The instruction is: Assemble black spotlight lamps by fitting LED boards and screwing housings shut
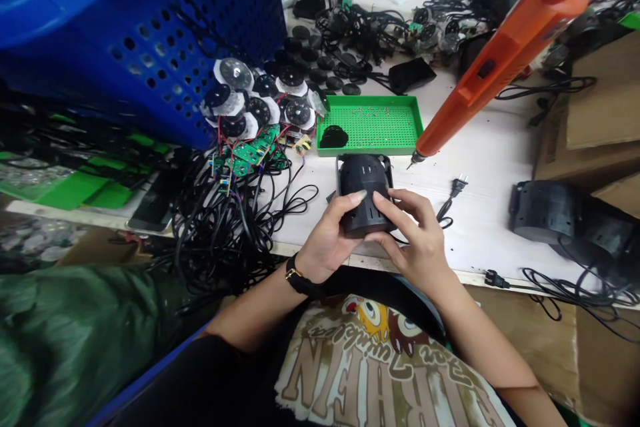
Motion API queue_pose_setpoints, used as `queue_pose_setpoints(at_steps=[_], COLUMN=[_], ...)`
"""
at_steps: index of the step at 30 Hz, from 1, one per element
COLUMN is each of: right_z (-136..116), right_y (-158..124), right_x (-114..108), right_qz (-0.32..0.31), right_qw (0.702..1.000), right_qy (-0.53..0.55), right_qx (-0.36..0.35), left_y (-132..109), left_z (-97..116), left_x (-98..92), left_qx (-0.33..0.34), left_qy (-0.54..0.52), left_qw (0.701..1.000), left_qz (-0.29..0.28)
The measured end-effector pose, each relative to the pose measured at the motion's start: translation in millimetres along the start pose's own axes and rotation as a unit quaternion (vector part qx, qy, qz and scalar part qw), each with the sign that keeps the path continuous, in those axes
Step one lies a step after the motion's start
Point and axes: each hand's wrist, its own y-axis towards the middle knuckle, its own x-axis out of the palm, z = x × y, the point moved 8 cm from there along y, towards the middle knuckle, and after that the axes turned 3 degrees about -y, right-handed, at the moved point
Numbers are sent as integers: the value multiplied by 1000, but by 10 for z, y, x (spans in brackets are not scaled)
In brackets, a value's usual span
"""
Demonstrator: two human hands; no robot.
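My long white bench (480, 213) runs across the whole view, crowded from end to end. A big blue perforated crate (125, 33) sits at its far left, and a cardboard box (600, 107) stands at the right, with two finished-looking black housings (545, 212) lying just in front of it. An orange electric screwdriver (505, 60) hangs in from the upper right, its bit pointing down just beside what I'm holding. To my left sprawls a heap of black cables (225, 213), with green circuit boards (247, 157) wired into it and round black-and-white lamp discs (257, 103) stacked behind them. Straight ahead sits a green pegged tray (370, 123) with a black piece (333, 137) lying in its left end.

Right at the bench's front edge, between my forearms, is the slotted black housing (365, 193), set in a U-shaped bracket and just below the tray, not touching it. My left hand (327, 235) wraps its left side, and my right hand (413, 233) curls over its right side and front - both are closed firmly around it. I can't tell whether its base touches the bench. A black two-pin plug (457, 185) lies just past my right hand - its cord trails toward the housing.
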Motion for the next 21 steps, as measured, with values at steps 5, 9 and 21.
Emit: queue_pose_setpoints(at_steps=[5, 9, 21], right_z=[179, 347, 344], right_y=[-29, -72, -31], right_x=[-45, 91, 171], right_qz=[8, 5, -13], right_qw=[972, 861, 796], right_qy=[194, 426, 501], right_qx=[134, 277, 340], left_y=[-39, -169, -264], left_z=[17, 121, -13], left_x=[-23, 87, 147], left_qx=[40, 140, 131], left_qy=[45, 162, 182], left_qw=[998, 971, 958], left_qz=[-22, -105, -179])
